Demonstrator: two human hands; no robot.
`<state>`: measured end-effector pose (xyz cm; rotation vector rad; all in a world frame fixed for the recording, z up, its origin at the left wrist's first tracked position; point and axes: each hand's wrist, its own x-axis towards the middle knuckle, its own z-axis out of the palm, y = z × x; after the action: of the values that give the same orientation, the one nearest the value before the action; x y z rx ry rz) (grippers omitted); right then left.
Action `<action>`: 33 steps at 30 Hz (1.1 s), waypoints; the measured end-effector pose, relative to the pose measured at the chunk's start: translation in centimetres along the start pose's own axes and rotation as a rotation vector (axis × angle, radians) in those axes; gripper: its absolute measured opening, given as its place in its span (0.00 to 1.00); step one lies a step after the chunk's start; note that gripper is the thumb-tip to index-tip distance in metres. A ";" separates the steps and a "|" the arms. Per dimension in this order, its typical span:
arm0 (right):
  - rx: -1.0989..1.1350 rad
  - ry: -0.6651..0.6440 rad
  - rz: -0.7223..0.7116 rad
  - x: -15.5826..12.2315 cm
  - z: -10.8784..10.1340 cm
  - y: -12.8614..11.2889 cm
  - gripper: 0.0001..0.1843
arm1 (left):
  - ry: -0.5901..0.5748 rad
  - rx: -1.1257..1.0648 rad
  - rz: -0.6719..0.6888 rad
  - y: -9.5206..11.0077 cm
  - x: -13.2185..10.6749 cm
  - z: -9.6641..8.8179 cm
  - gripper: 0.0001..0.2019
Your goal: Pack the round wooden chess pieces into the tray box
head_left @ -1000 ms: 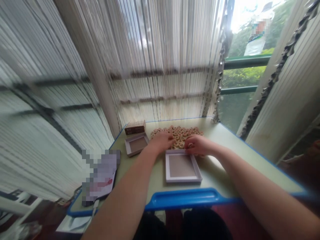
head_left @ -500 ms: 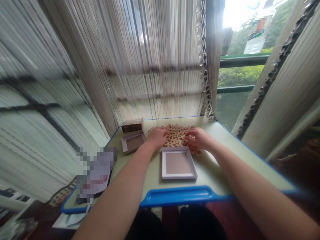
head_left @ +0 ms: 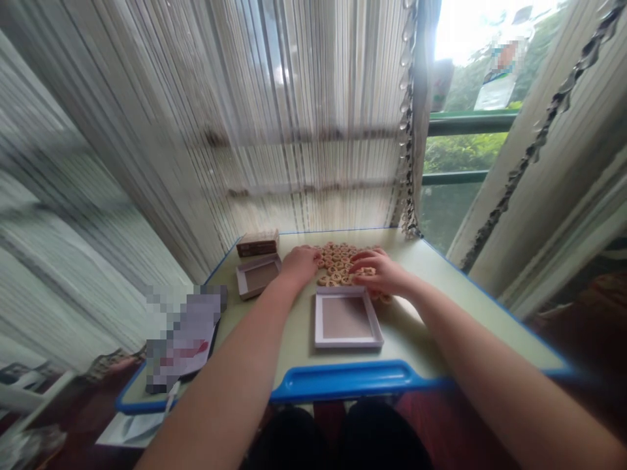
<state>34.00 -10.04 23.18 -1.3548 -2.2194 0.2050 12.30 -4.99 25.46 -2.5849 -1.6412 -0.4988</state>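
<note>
Wooden xiangqi pieces [head_left: 337, 266] lie heaped between both hands: the left hand [head_left: 298, 266], open and flat, touches the heap's left edge; the right hand [head_left: 381, 273] curves over its right side, any grip unclear

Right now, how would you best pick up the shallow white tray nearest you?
Pinch the shallow white tray by its near rim, coming from the front, thumb inside: the low raised wall gives an edge, and that side faces away from the wooden discs and right hand.
</note>
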 end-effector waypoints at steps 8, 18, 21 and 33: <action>0.089 -0.204 -0.054 -0.3 0.4 -1.6 0.08 | 0.070 -0.058 -0.216 -1.9 0.4 -0.3 0.16; 0.208 -0.095 0.010 0.6 1.1 -1.1 0.16 | -0.210 -0.003 -0.132 -2.7 -0.2 -1.1 0.13; 0.085 0.000 0.023 1.6 2.0 -1.3 0.19 | -0.220 -0.035 -0.096 -2.8 -0.2 -1.1 0.11; -0.309 -0.332 0.264 6.8 1.5 -5.7 0.15 | -0.054 -0.110 -0.189 -2.9 0.0 -1.1 0.13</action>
<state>26.29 -6.71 26.57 -1.9033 -2.4064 0.1976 9.45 -3.96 26.06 -2.5515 -1.9411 -0.5478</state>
